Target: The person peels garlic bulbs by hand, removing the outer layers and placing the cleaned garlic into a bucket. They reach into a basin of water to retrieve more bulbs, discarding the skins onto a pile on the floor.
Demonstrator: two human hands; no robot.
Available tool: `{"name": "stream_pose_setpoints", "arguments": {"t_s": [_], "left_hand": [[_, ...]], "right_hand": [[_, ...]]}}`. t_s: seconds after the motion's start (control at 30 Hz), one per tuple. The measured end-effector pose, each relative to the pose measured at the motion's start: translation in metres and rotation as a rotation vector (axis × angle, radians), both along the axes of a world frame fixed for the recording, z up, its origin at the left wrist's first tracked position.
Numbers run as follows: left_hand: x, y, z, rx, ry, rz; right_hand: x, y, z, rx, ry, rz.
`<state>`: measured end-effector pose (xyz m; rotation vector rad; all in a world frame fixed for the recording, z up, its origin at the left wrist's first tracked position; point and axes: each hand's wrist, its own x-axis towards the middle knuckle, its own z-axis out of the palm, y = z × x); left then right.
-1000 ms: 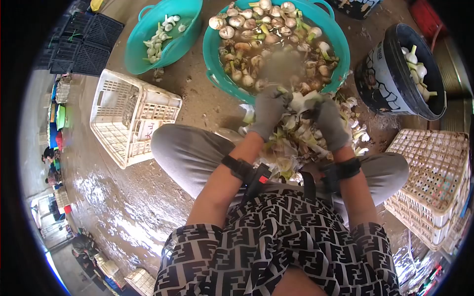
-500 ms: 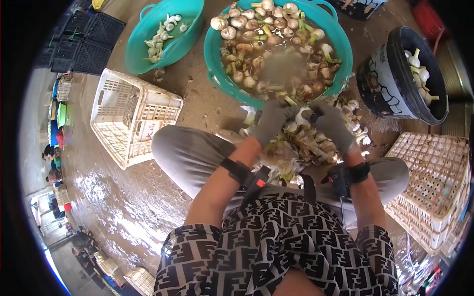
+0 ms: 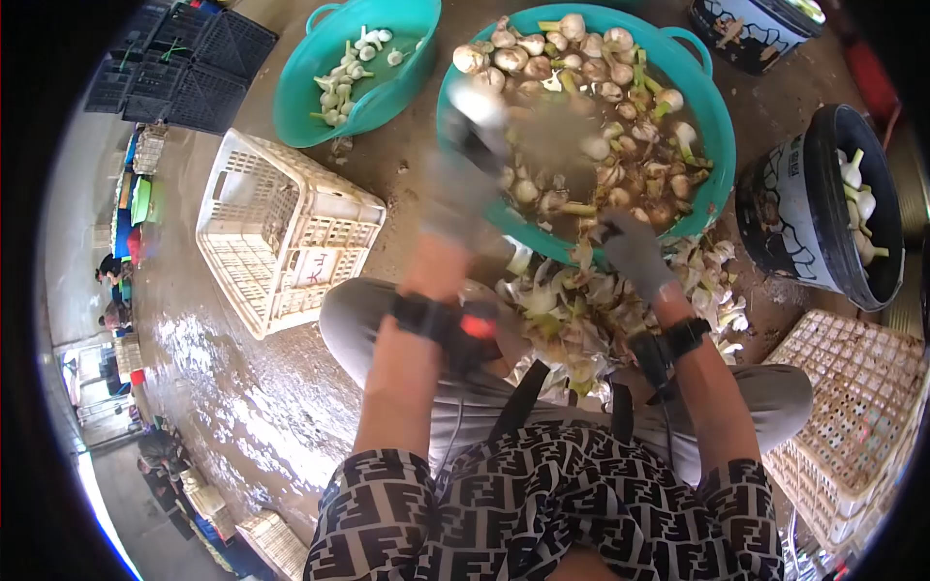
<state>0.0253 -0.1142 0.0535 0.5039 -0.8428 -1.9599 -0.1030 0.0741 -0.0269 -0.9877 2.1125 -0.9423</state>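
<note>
My left hand [image 3: 467, 165], gloved and blurred by motion, is at the left rim of the large green tub [image 3: 719, 160]. A blurred white garlic bulb [image 3: 479, 103] shows at its fingertips. My right hand [image 3: 635, 254], in a grey glove, is at the tub's near rim; its fingers reach over the edge and are partly hidden. Garlic bulbs with stems lie in the tub's brown water [image 3: 552, 145]. A heap of peeled skins [image 3: 572, 310] lies below the near rim. The smaller green basin [image 3: 291, 102] at the upper left holds several white bulbs [image 3: 356, 72].
A white crate [image 3: 325, 232] lies on the wet floor at left. Black crates [image 3: 208, 73] are stacked upper left. A black bucket [image 3: 790, 203] with garlic stands at right, another bucket [image 3: 746, 34] above it. White crates [image 3: 852, 407] are at lower right; people appear at far left.
My left hand has moved from the skin heap up and left, and a white bulb now shows at its fingertips. My right hand remains near the rim. The whole view has shifted slightly.
</note>
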Motion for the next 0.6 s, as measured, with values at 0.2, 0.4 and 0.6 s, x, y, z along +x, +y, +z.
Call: {"name": "stream_pose_setpoints", "arguments": {"t_s": [0.2,0.4,0.6], "left_hand": [[0.022,-0.052,0.027,0.403,0.269,-0.254],[0.021,0.042,-0.017,-0.148,-0.954,-0.438],[0.010,0.081,-0.061,-1.032,-1.039,-0.430]], "right_hand": [[0.001,-0.078,-0.053,0.446,0.457,0.445],[-0.021,-0.072,-0.058,0.279,0.307,0.368],[-0.042,-0.006,0.016,0.047,-0.512,0.128]]}}
